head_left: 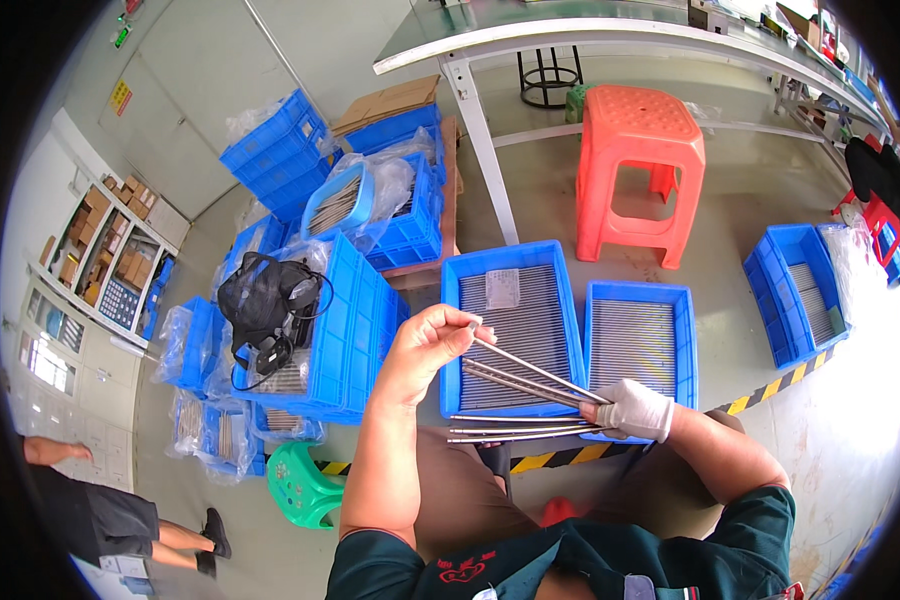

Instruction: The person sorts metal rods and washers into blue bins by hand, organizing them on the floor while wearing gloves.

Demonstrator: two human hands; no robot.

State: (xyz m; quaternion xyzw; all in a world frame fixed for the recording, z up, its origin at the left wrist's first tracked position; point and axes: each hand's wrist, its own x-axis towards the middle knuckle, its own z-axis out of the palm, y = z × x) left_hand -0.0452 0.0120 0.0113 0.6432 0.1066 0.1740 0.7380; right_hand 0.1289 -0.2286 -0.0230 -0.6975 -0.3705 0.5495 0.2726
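Note:
My bare left hand (432, 345) is raised, with thumb and fingertips pinched at the far end of a thin metal rod (530, 368). A small pale bit shows at those fingertips, too small to name. In a pale work glove, my right hand (638, 410) grips the near ends of several such rods, which fan out to the left. Beneath them, a blue crate (452, 340) holds rows of rods and a small clear plastic piece (502, 288). A second blue crate (686, 340) with rods sits just right of it, partly covered by my right hand.
An orange stool (642, 150) stands beyond the crates, near a long table (570, 35). Stacked blue crates (355, 340) at left carry a black bag (270, 300). A green stool (305, 485) and another person's legs (175, 550) are lower left. Another rod crate (770, 300) is right.

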